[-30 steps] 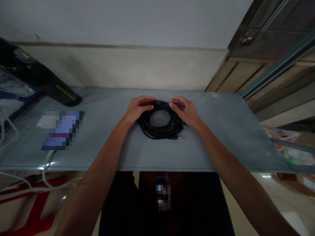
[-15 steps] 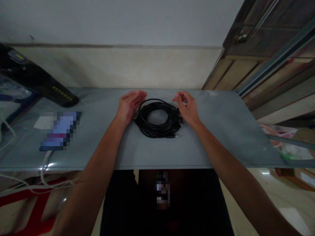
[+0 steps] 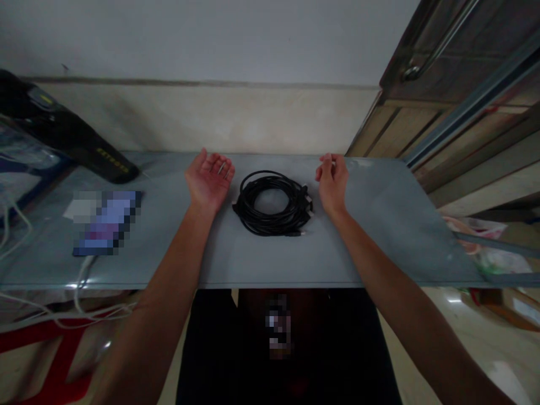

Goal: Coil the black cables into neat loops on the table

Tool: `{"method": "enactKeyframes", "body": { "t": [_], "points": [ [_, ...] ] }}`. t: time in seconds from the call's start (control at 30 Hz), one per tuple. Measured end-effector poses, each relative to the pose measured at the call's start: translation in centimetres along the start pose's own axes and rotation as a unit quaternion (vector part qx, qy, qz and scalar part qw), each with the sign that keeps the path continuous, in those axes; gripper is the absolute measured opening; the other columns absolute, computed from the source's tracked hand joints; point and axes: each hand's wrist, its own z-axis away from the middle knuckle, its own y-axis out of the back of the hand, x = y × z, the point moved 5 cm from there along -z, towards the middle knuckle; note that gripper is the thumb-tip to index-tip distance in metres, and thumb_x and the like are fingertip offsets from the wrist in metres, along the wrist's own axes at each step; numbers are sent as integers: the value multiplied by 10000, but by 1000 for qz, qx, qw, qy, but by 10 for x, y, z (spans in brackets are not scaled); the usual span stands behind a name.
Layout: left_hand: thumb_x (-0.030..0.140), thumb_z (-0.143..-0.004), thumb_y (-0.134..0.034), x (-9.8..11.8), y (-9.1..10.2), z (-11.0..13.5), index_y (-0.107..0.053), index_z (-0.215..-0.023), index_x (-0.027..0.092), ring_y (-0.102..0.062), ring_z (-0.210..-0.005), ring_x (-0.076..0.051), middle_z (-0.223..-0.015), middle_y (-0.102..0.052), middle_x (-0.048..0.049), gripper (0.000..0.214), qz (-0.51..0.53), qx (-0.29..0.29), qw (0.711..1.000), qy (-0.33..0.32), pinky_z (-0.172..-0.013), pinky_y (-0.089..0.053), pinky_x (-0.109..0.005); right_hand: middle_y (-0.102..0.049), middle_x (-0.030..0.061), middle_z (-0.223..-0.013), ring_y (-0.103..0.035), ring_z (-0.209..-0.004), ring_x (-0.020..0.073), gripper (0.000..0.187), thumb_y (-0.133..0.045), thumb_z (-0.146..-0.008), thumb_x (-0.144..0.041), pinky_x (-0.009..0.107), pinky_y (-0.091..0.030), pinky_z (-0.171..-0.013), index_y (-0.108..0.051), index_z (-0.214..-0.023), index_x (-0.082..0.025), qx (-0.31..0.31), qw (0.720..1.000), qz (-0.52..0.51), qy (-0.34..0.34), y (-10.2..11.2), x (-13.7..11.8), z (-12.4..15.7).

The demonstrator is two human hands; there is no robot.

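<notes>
A coil of black cable [image 3: 272, 224] lies flat in the middle of the grey table, with its plug ends at the coil's right side. To its left, my left hand [image 3: 210, 179] rests palm up, open, with slightly bent fingers and nothing in it. My right hand [image 3: 333, 181] is on the other side of the coil, apart from it. Its fingers are loosely curled with gaps between them, and I see nothing held.
A black cylindrical device [image 3: 80, 138] with yellow lettering leans over the table's left end. Nearer me lies a phone [image 3: 110, 222], its screen blurred out, with a white cable [image 3: 80, 284] running off the front edge. A wall [image 3: 270, 118] stands behind the table [image 3: 270, 267]; metal shelving [image 3: 472, 104] is at right.
Both hands have moved outward, away from the cable coil. My left hand has turned its palm up. The coil stays in place on the table.
</notes>
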Motion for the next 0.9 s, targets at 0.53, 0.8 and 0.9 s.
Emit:
{"method": "enactKeyframes", "body": {
  "t": [0.53,0.8,0.9],
  "points": [
    [514,-957,-799,2,-4,3,-739,-895,253,-795,-1019,-228,-929,-809,-63,275,-29,18,999,-6,-984,-641,-327,-522,-71,-677,-534,-575,138,593,-494,-1107,-863,286,-424,-539,-556,-1033,-278,13,997,-74,-13,1,-4,-1],
    [473,-1025,-755,2,-4,3,-738,-913,251,-784,-1000,-218,-901,-801,-42,249,-6,5,1000,1,-1011,-616,-338,-523,-80,-656,-531,-568,137,506,-493,-1146,-782,288,-420,-552,-548,-1044,-289,0,999,-50,-7,-2,-5,1],
    [460,-1033,-747,1,-5,3,-728,-910,251,-787,-941,-206,-892,-795,-34,243,20,15,1000,8,-979,-623,-336,-509,-91,-640,-515,-554,131,515,-520,-1135,-785,283,-401,-543,-557,-1036,-281,2,998,-64,-4,-2,-5,0]
  ]
}}
